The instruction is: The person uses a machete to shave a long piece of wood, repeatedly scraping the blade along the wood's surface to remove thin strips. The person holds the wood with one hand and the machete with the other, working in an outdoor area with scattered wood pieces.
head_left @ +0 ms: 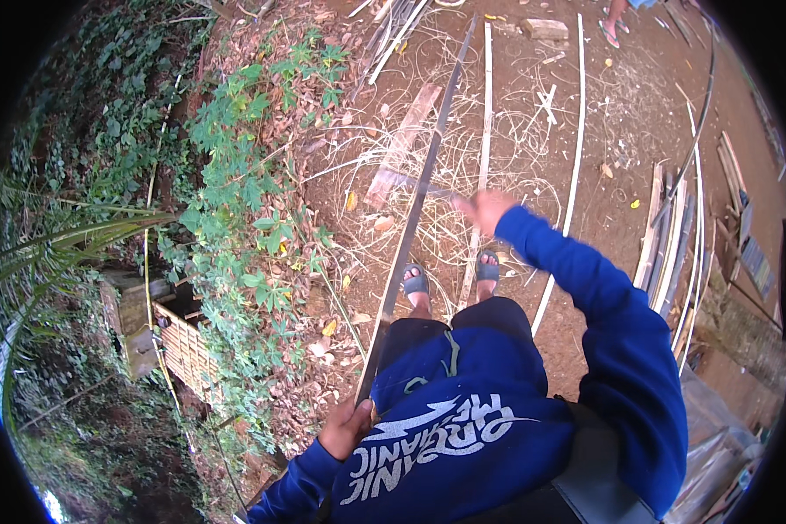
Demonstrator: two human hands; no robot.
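A long, narrow strip [410, 218], dark on one face and likely split bamboo, runs from beside my hip up and away over the ground. My left hand [347, 428] is closed round its near part at my left side. In my right hand [487, 210], stretched out in front of me, is a knife [401, 180] whose thin grey blade points left and crosses the strip. Its handle is mostly hidden by my fingers. Whether the blade touches the strip I cannot tell.
Curly shavings [515, 188] litter the brown soil around my sandalled feet. Pale strips [576, 131] and a plank [403, 144] lie there, with more strips stacked at right [670, 236]. Leafy plants [253, 157] and a slatted bamboo structure [188, 345] stand left. Another person's foot [611, 33] shows at top right.
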